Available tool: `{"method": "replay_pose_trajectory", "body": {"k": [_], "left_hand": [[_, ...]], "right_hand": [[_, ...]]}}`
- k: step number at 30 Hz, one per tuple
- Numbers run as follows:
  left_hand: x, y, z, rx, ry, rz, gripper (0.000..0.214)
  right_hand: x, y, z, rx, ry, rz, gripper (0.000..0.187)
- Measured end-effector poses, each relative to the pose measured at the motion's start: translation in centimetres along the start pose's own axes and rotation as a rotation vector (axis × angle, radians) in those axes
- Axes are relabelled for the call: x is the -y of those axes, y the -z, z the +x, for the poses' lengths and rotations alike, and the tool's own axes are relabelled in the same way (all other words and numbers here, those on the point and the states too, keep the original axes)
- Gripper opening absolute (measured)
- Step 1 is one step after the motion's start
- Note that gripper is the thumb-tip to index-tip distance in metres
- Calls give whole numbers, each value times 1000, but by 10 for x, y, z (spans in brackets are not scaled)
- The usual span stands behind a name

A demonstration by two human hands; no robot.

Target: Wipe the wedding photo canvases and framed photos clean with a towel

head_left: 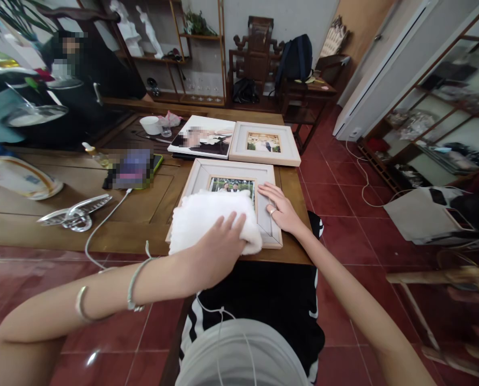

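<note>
A white fluffy cloth (199, 217) lies over the lower left of a light-coloured picture frame (274, 206). My left hand (221, 244) is on the cloth, its fingers bent over the right part and pressing it against the frame. My right hand (282, 209) rests on the frame's right side, fingers stretched out and lying on the rim. A ring is on one of its fingers. Above the cloth, part of the framed photo (231, 185) of two people shows; the cloth covers its lower portion.
Behind lie a second framed photo (265, 143) and a white photo panel (205, 136). On the wooden table (150, 212) to the left are a phone (132, 169) with a charging cable, a silver hair claw (76, 212), a small dropper bottle (97, 155) and a white cup (150, 125).
</note>
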State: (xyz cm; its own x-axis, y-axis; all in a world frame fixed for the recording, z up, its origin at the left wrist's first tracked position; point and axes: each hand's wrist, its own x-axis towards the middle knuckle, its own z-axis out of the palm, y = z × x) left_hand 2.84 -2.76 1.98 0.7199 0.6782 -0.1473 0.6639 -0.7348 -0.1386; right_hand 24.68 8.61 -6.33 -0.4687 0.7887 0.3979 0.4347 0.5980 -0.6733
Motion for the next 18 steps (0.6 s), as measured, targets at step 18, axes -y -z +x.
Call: {"method": "replay_pose_trajectory", "body": {"k": [18], "left_hand": [[77,-34,91,-290,180,2,38]], "right_hand": [[-5,1,1,1,28,-15,58]]}}
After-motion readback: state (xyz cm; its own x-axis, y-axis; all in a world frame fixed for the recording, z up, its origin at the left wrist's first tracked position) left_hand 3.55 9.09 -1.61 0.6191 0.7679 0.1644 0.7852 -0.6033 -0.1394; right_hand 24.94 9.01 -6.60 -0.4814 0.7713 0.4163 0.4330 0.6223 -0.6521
